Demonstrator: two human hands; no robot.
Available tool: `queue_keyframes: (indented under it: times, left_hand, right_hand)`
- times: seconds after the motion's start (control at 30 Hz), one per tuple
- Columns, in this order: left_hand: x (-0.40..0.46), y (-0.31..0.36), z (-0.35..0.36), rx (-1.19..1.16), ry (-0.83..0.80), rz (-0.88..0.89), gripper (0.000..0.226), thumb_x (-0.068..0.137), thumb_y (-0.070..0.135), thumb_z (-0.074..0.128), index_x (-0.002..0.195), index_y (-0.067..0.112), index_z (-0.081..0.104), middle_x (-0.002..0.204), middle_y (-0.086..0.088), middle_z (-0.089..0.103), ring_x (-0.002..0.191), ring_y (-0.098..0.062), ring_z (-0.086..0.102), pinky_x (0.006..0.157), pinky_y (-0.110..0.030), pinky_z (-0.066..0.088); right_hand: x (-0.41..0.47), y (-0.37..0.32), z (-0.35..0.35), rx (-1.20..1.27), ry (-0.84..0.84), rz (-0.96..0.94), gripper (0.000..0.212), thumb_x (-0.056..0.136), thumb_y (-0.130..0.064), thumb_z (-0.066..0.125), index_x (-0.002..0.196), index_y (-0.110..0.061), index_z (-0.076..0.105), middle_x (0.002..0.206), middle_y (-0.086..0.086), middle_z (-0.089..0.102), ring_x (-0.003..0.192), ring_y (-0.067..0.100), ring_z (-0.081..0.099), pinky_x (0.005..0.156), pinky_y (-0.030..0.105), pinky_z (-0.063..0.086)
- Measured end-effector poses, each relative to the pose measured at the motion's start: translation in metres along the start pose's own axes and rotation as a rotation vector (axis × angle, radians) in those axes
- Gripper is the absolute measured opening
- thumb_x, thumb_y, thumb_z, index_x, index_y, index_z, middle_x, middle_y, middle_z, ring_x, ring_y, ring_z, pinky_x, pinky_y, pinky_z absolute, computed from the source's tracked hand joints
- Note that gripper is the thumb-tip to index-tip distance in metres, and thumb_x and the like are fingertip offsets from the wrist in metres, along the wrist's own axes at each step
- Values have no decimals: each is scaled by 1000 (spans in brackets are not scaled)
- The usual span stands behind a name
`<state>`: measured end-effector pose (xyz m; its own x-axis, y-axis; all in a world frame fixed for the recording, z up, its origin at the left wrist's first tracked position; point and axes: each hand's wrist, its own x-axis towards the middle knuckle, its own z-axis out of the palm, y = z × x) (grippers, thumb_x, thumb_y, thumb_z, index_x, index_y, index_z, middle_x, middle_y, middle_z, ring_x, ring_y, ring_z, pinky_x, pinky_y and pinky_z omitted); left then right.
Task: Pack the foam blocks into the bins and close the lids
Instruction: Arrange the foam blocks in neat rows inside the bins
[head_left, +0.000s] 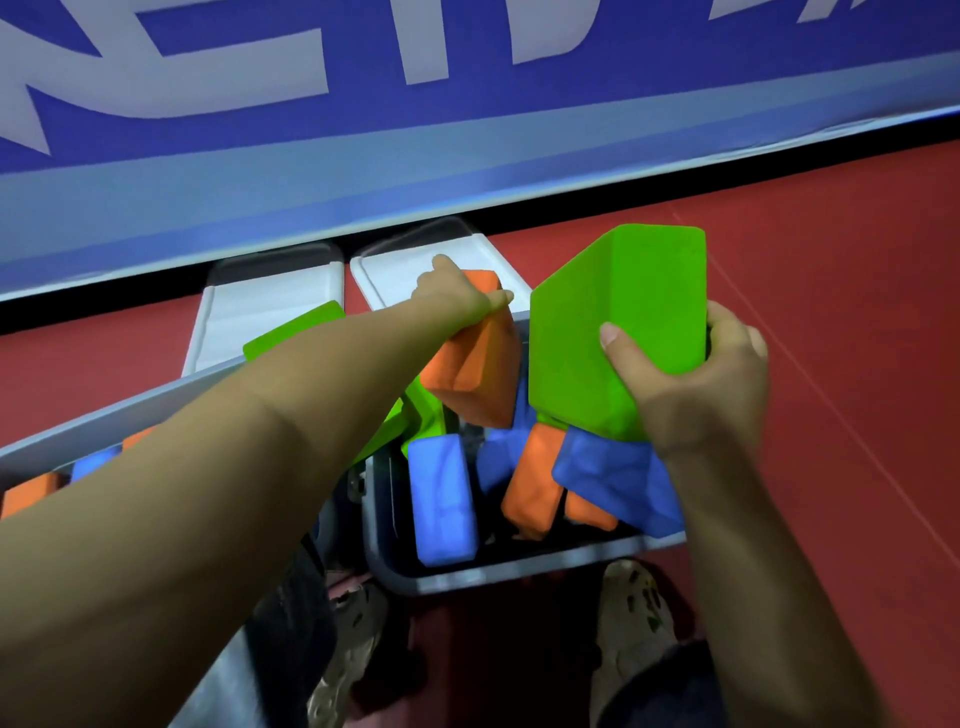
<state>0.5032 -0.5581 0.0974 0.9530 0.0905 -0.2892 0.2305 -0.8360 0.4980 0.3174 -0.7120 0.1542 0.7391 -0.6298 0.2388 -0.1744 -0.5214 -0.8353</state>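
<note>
A: Status?

B: Mid-packing. Left hand (457, 299) is clamped on an orange block (475, 364), held above the right bin (498, 574). Right hand (696, 384) is wrapped around a big green block (618, 322), thumb on its front face, held over the bin's right side.

A: What's in the bin?

B: Blue block (441, 499) standing on end near the front wall, another orange block (535, 478) leaning beside it, a second blue block (618, 478) tilted over the right rim. Loose jumble, nothing flat.

A: Other bin?

B: Left bin (93, 426) is mostly behind the left forearm. Orange and blue pieces show inside; a green one pokes up at the back. Both bins sit on the red floor (831, 260).

A: Lids?

B: Both open, folded back toward the blue banner (467, 130). Right lid (395, 275) is just behind the left hand.

A: Next move?

B: My read: both held blocks go down into the right bin. The pile looks high, and the blue one overhanging the rim probably needs pushing in flat, or the lid won't seat.
</note>
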Motion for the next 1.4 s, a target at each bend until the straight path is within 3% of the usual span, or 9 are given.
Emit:
queue_keyframes:
  times: [0.1, 0.3, 0.47, 0.97, 1.07, 1.13, 1.2, 1.27, 1.4]
  left_hand:
    - [-7, -12, 8, 8, -25, -20, 62, 84, 44, 65, 130, 10, 42, 133, -16, 47, 120, -36, 49, 82, -36, 38]
    - [-12, -27, 32, 153, 25, 32, 87, 72, 59, 71, 129, 7, 32, 129, -18, 43, 121, -39, 45, 91, -46, 41]
    - [-10, -22, 39, 201, -3, 48, 90, 69, 61, 73, 128, 6, 32, 129, -18, 42, 119, -39, 46, 91, -47, 41]
    - [20, -45, 58, -13, 78, -93, 90, 79, 71, 52, 140, 9, 27, 138, -17, 36, 128, -41, 39, 100, -52, 34]
    - [13, -65, 48, 41, 181, 74, 80, 87, 62, 49, 145, 13, 26, 147, -14, 28, 134, -37, 32, 103, -54, 29]
    - [6, -85, 45, 221, 234, 372, 71, 89, 58, 47, 145, 16, 32, 152, -13, 25, 137, -34, 29, 107, -55, 26]
    - [1, -106, 44, 378, 126, 636, 77, 83, 64, 34, 145, 18, 37, 154, -13, 26, 139, -34, 29, 108, -57, 28]
    - [-3, -115, 45, 394, -22, 691, 92, 74, 70, 21, 151, 19, 25, 159, -10, 15, 146, -33, 14, 115, -55, 22]
    - [-2, -104, 52, 462, -168, 611, 91, 81, 64, 20, 152, 12, 0, 159, -14, -12, 145, -32, -17, 113, -34, -18]
  right_hand:
    - [0, 1, 1, -8, -12, 16, 73, 55, -69, 62, 105, -16, 64, 100, 3, 56, 87, 7, 42, 83, 23, 39]
    - [0, 2, 2, -4, -49, 33, 66, 61, -57, 75, 110, -15, 62, 104, 2, 53, 89, 8, 45, 80, 17, 36]
    - [-2, -1, 3, -1, -63, 55, 74, 57, -62, 69, 116, -18, 61, 109, 1, 53, 97, 14, 51, 91, 33, 45]
    - [-5, 6, 17, -35, -74, 24, 67, 53, -70, 56, 94, -17, 60, 90, -4, 51, 87, 12, 43, 78, 19, 31]
    - [-6, 9, 13, 11, -89, 40, 64, 53, -69, 60, 93, -19, 62, 93, 1, 56, 85, 8, 45, 73, 18, 32]
    - [-4, 11, 8, 30, -98, 46, 68, 54, -69, 62, 97, -18, 63, 95, 4, 59, 83, 8, 49, 72, 19, 36]
    - [-3, 11, 4, 39, -84, 54, 72, 54, -70, 64, 103, -17, 64, 97, 8, 61, 86, 15, 56, 77, 30, 46]
    - [-2, 9, 1, 33, -58, 44, 69, 56, -69, 64, 101, -16, 64, 97, 8, 60, 87, 19, 56, 79, 38, 48]
    - [-4, 2, -4, 28, -35, -1, 69, 57, -67, 63, 104, -16, 63, 99, 6, 57, 85, 9, 49, 76, 22, 40]
